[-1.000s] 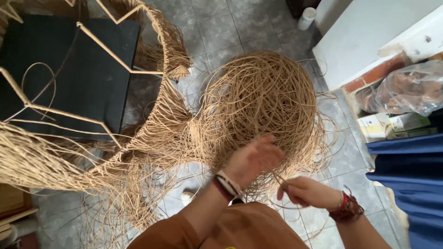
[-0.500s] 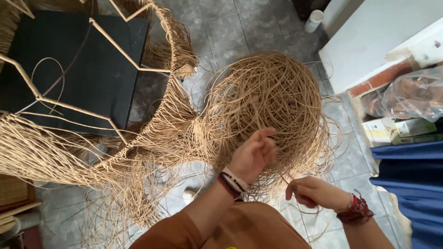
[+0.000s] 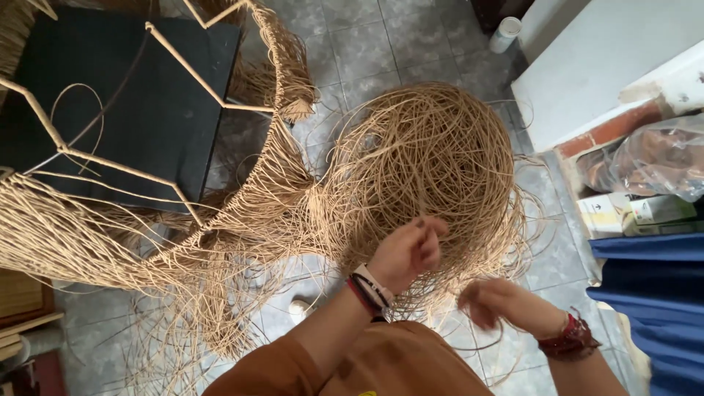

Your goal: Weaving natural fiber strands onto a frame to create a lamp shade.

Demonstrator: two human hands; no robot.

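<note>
Against the tangled rattan bundle, the left hand curls closed on strands, the right hand pinches strands below.

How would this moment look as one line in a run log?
left hand: fist in rattan strand tangle | right hand: pinching strands below it | metal frame: left, partly woven

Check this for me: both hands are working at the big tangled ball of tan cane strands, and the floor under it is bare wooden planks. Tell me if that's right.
One thing is off: the floor is grey stone tile, not wooden planks, as the head view shows. The rest holds: the left hand and the right hand are both at the big tangled ball of tan cane strands.
</note>
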